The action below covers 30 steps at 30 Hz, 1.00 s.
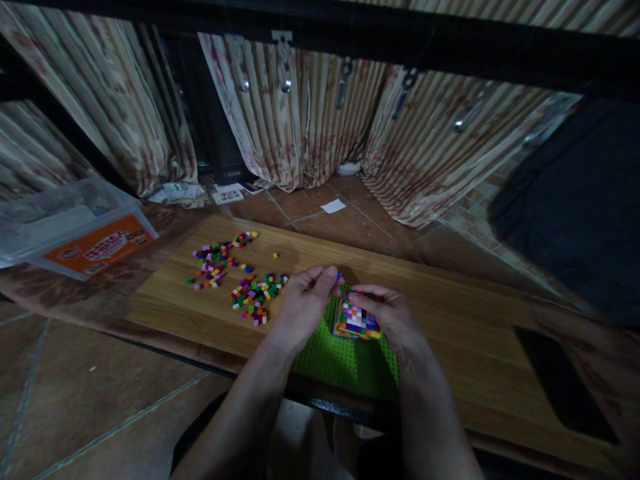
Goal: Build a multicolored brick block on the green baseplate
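A square stack of multicoloured building bricks [357,321] stands on a green studded baseplate [345,365] at the front of the wooden board. To the left of its far corner, my left hand [306,300] is closed, thumb and index finger pinching a small blue brick [339,275]. My right hand [389,312] curls over the stack's far right side, with thumb and fingers against its upper edge. Its fingertips partly cover the stack's far rows, so I cannot see whether a loose brick is between them as well.
Loose coloured bricks [256,291] lie in piles on the left of the wooden board [465,327]. A clear plastic box [95,230] with an orange label stands farther left. A dark flat phone-like slab [563,383] lies at the right end. Striped curtains [300,127] hang behind.
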Motion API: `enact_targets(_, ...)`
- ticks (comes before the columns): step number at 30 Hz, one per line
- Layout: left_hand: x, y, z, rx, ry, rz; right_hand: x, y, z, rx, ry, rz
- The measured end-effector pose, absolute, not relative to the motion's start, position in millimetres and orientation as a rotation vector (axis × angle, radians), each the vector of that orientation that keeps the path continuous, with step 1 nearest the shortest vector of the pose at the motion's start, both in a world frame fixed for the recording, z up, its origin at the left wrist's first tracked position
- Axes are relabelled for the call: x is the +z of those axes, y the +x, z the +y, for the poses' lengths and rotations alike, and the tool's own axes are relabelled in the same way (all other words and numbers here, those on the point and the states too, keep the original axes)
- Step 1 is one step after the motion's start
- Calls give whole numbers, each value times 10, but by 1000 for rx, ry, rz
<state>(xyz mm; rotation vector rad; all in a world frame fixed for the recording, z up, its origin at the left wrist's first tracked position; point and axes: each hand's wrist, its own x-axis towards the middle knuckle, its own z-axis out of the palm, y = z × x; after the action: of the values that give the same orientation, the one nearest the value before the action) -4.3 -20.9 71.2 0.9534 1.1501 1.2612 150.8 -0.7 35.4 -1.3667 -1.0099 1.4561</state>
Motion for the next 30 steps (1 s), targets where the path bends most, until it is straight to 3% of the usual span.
enact_targets(24, 646, -42, -216, 1171, 1048, 1185, 265, 1654, -19, 1375, -1265, -953)
enact_targets(30, 632, 1, -231, 1156, 979, 1156, 350, 1598, -66, 1058, -1258, -1120)
